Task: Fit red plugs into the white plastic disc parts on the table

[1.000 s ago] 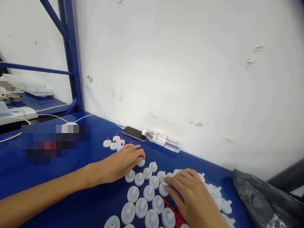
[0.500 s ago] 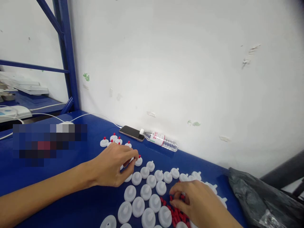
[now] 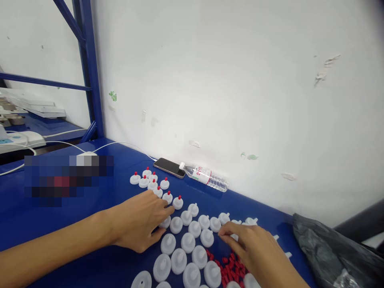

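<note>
White round plastic caps with a central spout (image 3: pixel 179 261) stand in loose rows on the blue table. My left hand (image 3: pixel 144 220) reaches in from the left, its thumb and fingers curled round a white cap (image 3: pixel 165 222) that is partly hidden. Just beyond it are several white caps with red tips (image 3: pixel 178 203). My right hand (image 3: pixel 255 246) has thumb and forefinger pinched together over the right-hand caps; anything between the fingertips is hidden. Beneath and left of that palm lies a heap of small red tips (image 3: pixel 231 270).
A phone (image 3: pixel 169 167) on a white cable and a clear water bottle (image 3: pixel 205 177) lie along the wall. A dark plastic bag (image 3: pixel 327 248) rests at the right. A blue metal frame (image 3: pixel 90 68) rises at the left, near a blurred-out patch (image 3: pixel 69 180).
My right hand has risen from the red heap, its fingers drawing into a pinch. My left hand has drawn back slightly towards me, uncovering more red-tipped caps. The view has shifted a little.
</note>
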The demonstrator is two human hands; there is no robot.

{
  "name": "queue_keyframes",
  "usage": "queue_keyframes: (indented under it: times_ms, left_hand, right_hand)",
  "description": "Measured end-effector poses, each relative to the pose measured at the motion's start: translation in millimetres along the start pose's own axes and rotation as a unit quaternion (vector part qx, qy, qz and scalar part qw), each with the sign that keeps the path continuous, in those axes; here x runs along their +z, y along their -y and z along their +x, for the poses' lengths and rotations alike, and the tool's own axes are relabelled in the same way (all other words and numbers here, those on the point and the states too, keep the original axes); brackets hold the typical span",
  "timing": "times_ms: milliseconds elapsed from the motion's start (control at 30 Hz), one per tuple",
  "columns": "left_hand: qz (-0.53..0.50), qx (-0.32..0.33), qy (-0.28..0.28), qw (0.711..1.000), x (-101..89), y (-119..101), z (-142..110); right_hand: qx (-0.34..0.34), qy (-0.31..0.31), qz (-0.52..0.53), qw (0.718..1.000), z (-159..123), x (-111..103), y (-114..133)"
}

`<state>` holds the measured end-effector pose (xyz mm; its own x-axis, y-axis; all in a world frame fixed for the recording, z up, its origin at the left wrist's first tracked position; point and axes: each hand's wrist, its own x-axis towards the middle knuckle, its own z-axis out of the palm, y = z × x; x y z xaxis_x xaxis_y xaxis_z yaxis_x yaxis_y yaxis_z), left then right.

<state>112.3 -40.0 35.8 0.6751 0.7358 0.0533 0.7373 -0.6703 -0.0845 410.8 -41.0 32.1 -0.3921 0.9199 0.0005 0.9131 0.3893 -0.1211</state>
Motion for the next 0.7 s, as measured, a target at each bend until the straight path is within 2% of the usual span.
queue_keyframes:
  times_ms: [133,233,333,500,700]
  left_hand:
    - [0.035,0.001,-0.030,0.999,-0.5,-0.1,3.4]
    - [0.036,-0.021,-0.067,0.997,-5.3,-0.5,5.4]
    - [0.022,-0.024,-0.109,0.993,-5.5,-0.9,5.2]
    - [0.003,0.013,-0.202,0.979,5.8,-7.9,2.8]
    - [0.004,0.058,-0.223,0.973,12.5,-20.7,1.6]
  right_hand:
    - [-0.060,-0.109,0.002,0.992,-2.9,4.5,-5.5]
    - [-0.086,-0.161,0.031,0.983,-3.2,5.3,-3.2]
    - [-0.105,-0.171,0.081,0.976,-2.5,4.4,2.1]
    - [-0.117,-0.194,0.169,0.959,-2.7,11.2,11.7]
    - [-0.134,-0.188,0.227,0.946,-5.1,21.8,26.5]
